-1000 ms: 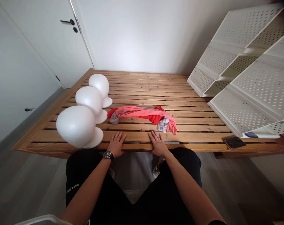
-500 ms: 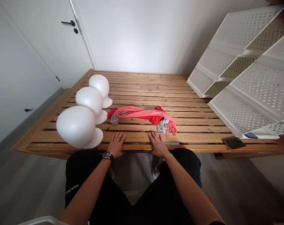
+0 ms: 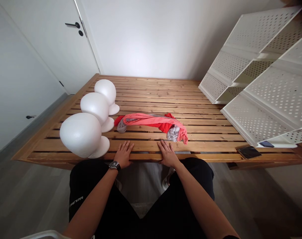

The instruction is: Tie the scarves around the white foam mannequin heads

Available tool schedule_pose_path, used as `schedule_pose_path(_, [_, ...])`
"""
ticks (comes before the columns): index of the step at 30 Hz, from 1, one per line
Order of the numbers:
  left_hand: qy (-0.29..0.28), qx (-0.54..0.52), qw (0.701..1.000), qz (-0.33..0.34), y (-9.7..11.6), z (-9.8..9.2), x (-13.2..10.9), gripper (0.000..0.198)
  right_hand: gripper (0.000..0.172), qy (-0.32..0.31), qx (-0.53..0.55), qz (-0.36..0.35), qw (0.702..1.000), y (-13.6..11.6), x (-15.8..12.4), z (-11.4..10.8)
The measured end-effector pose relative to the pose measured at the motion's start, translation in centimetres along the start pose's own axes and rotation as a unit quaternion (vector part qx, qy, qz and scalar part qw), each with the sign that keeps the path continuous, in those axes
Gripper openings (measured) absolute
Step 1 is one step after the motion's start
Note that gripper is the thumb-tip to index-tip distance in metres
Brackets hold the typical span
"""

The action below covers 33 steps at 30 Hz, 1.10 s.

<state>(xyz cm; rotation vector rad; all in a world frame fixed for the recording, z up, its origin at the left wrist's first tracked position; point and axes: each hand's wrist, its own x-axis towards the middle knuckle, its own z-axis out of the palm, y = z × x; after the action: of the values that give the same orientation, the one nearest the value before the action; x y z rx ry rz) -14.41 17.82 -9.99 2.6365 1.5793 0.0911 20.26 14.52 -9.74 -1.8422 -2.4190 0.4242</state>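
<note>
My left hand (image 3: 123, 154) lies flat on the front edge of the slatted wooden bench (image 3: 146, 145), fingers stretched out and holding nothing. Level with it, my right hand (image 3: 168, 153) rests on the same edge, also empty with fingers spread. Just beyond both hands is a bunched scarf-like cloth (image 3: 148, 119) in coral, red and grey. Its grey crumpled end (image 3: 173, 133) is close to my right fingertips. Left of my left hand, three white foam mannequin heads stand in a slanting row: the near one (image 3: 80, 132), the middle one (image 3: 94, 106) and the far one (image 3: 105, 90).
White perforated shelf units (image 3: 272, 86) stand on the right part of the bench. A dark phone-like slab (image 3: 249, 151) lies by the front right edge. A white wall (image 3: 146, 39) closes off the back, with a door and its black handle (image 3: 73, 25) at left.
</note>
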Motion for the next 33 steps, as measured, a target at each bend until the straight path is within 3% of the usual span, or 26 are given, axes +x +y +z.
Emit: schedule_pose_path(33, [0.007,0.001,1.000,0.000,-0.15,0.35,0.02,0.116,0.125,-0.003,0.005,-0.001,1.000,0.00,0.09,-0.02])
